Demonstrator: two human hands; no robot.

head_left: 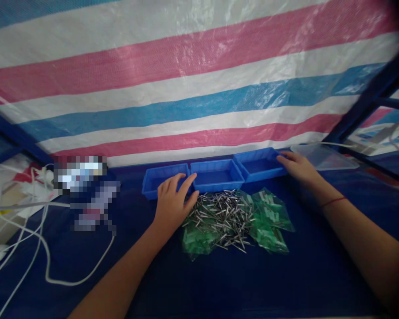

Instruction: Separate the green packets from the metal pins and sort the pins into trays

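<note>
Three blue plastic bins stand in a row: a left bin (149,192), a middle bin (219,185) and a right bin (262,176), which sits slightly askew. My left hand (174,199) is over the near edges of the left and middle bins, fingers spread and nothing held. My right hand (297,167) has thumb and fingers closed at the right bin's right-hand rim. In front of the middle bin lies a heap of thin metal pins or rivets (226,217). Green clear plastic bags (269,217) lie beside and under the heap.
The bins and heap rest on a dark blue table (252,283). White cables (69,282) loop across its left side, near a blurred-out device (80,175). Behind hangs a striped plastic sheet (186,106). A clear plastic lid or tray (335,158) lies at the back right.
</note>
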